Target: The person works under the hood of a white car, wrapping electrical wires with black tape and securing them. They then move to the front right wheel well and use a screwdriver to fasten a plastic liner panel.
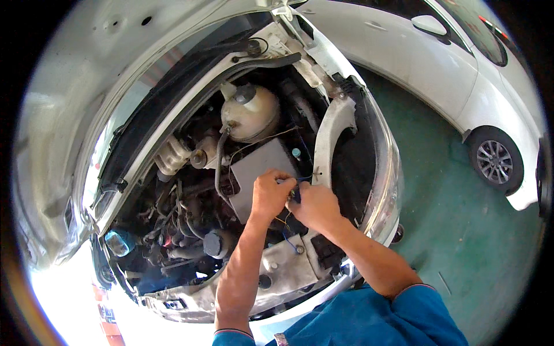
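In the engine bay, my two hands meet over the right edge of a flat grey panel [254,173]. My left hand [270,193] is closed, its thumb and fingers pinched on a small dark part with wires [295,194]. My right hand [317,206] grips the same part from the other side. Fingers cover most of it, so its exact kind is hidden. A thin blue wire [288,239] hangs below my hands to the front metal crossbeam [280,262], with a yellow wire near it. A light blue cap [296,153] shows just beyond my fingers.
A large round pale canister [254,115] sits behind the panel. Hoses and a black round cap [216,244] lie to the left. The raised hood [63,121] stands at left, the headlight [384,196] at right. Another white car [415,63] is parked on the green floor [438,230].
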### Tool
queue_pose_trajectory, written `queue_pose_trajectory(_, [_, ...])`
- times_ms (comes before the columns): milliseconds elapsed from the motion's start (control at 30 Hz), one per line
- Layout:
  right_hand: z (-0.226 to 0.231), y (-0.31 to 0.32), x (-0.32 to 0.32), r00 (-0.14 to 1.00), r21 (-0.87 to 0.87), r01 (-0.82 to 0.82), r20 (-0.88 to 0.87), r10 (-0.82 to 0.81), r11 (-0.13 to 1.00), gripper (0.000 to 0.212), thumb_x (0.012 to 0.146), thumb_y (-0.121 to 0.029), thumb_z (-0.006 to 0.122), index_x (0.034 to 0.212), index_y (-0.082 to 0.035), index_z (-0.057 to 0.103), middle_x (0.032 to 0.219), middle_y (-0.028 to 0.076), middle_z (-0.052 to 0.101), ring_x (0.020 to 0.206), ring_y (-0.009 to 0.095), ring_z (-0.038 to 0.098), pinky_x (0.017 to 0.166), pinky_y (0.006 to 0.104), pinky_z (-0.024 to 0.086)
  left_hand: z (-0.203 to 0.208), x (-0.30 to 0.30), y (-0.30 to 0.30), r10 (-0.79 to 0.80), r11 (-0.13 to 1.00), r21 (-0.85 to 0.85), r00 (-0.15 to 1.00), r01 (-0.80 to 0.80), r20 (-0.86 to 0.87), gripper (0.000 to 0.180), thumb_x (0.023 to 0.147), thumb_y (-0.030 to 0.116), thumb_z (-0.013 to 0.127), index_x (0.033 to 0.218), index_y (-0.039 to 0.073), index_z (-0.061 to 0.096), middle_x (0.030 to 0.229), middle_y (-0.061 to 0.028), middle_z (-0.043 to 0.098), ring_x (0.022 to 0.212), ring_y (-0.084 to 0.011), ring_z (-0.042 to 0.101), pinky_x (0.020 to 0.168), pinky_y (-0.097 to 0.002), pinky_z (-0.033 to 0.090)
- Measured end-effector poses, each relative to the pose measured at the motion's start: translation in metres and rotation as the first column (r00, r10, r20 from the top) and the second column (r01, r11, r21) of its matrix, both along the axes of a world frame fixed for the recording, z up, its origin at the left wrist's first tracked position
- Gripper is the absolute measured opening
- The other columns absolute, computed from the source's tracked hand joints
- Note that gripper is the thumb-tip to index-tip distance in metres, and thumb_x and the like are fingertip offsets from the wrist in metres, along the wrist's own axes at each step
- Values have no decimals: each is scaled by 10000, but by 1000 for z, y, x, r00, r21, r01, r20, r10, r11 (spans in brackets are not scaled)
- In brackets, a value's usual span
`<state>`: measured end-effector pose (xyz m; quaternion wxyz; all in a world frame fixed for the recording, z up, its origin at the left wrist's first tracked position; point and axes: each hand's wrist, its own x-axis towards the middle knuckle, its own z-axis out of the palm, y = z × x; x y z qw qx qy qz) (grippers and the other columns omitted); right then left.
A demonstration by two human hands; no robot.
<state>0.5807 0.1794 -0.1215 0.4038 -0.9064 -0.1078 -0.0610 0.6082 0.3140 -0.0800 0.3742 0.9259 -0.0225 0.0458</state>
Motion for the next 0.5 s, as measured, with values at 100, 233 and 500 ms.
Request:
queue_pose_trajectory(100, [12,-9,-7,998,12,-7,-57,7,1000,378,818,-349,706,903,13,633,738,228,683,741,403,700,655,502,570,5,3,9,-2,980,-197,985,-32,-170,244,809,177,755,957,-16,750,740,-57,661,581,-115,566,538,-276,447])
queue_pose_trajectory(233, [16,-12,-16,998,35,44,-50,-42,998,355,797,-320,702,910,8,627,771,231,685,742,408,697,639,508,566,9,9,10,10,960,-264,955,-92,-296,235,816,165,766,970,-12,752,708,-20,621,566,-88,491,505,-256,386])
queue_pose_trajectory(500, [19,-22,-16,941,112,76,321,-109,991,274,832,-272,702,887,-22,606,868,172,653,792,376,674,654,462,568,2,6,25,-150,880,-472,915,-49,-374,241,896,162,726,1038,-32,729,749,-1,614,593,-73,475,513,-210,353])
